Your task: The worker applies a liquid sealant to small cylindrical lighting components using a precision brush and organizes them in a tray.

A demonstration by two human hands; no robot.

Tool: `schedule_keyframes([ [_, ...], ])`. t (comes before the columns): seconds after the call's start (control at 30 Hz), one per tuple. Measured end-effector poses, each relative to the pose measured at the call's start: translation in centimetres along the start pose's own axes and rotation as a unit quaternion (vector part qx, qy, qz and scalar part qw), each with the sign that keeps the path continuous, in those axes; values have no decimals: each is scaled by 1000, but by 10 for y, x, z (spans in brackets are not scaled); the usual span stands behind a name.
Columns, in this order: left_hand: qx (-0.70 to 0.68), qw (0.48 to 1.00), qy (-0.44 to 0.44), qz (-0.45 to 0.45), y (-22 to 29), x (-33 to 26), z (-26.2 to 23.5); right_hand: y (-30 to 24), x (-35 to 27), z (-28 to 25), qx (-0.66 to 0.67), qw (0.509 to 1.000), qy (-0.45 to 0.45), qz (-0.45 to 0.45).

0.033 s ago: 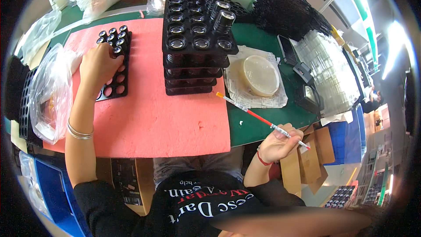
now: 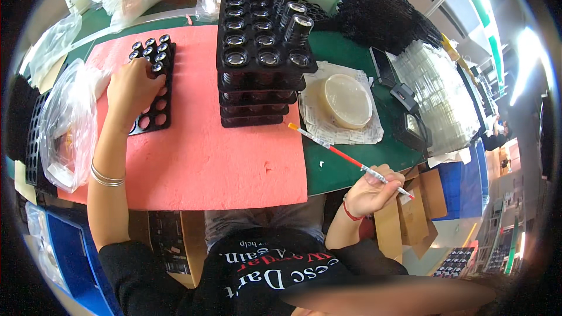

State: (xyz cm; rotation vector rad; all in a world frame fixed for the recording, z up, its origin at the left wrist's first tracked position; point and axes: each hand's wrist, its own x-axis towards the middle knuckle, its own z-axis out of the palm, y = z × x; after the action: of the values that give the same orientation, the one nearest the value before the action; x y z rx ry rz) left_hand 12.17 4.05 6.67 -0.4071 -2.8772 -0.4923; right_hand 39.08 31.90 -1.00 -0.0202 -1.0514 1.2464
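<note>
My left hand [image 2: 130,90] is curled down over a small black tray [image 2: 164,102] with round holes. Its fingers are closed by the silver-topped black cylinders [image 2: 161,52] in the tray's far part; what they pinch is hidden. Round holes show pink near the tray's near end. Off the front edge of the table, my right hand [image 2: 374,192] is closed round a thin red-and-white stick [image 2: 345,157]. The stick slants up to the left and ends in an orange tip.
A stack of black trays [image 2: 257,96] with glass-topped cylinders stands on the pink mat [image 2: 234,169]. To its right, a round pale dish [image 2: 348,100] rests on paper. Plastic bags [image 2: 67,123] lie at left; black trays [image 2: 383,9] are piled at far right.
</note>
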Motion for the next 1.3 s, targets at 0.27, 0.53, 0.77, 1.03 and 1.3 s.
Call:
schedule_keyframes([
  [0.27, 20, 999, 18, 24, -5, 0, 3, -1, 1, -4, -2, 999, -54, 6],
  [0.53, -24, 998, -44, -33, 9, -7, -23, -1, 2, -5, 1, 999, -50, 4],
  [0.77, 37, 998, -45, 30, -3, -5, -17, -2, 2, -3, -11, 997, -69, -10],
  [1.03, -13, 999, -34, 10, 0, -4, -12, 0, 1, -3, -25, 999, -36, -13],
  [1.3, -4, 999, 6, 51, -8, 1, 3, 0, 1, -5, -11, 999, -36, -5],
])
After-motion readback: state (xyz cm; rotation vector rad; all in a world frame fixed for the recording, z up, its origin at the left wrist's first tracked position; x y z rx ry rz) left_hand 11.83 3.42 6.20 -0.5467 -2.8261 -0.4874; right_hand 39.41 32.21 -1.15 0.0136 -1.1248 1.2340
